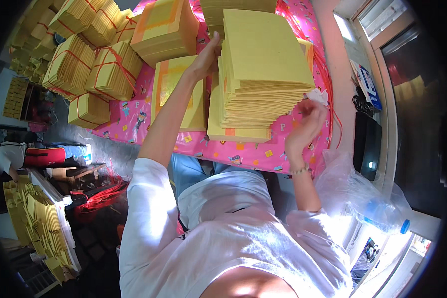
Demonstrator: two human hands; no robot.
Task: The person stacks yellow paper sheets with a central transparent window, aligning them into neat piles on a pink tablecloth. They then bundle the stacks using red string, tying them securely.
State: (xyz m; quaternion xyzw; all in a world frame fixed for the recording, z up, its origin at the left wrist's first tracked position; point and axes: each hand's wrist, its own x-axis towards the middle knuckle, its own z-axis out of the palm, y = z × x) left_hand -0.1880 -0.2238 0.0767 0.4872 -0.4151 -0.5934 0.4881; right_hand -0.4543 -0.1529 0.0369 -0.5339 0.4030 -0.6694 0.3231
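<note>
A tall, thick stack of yellow folded paper [265, 54] stands in front of me, its front edges fanned unevenly. My left hand [207, 58] grips its left side, with part of the fingers hidden by the paper. At its lower right corner is my right hand [307, 126], fingers bent and slightly blurred, so its hold is unclear. A crumpled white scrap [318, 96] shows just above those fingers. Beneath the tall stack lies another yellow paper block [241, 134] with an orange patch. To the left rests a yellow block with a shiny orange-framed patch [167, 89].
A pink patterned cloth [193, 144] covers the table. Bundles tied with red string [115, 67] are at the far left; loose red strings [324, 74] hang along the right edge. A clear plastic bag [342, 179] and bottle [386, 217] are at right. Another person [10, 156] is at left.
</note>
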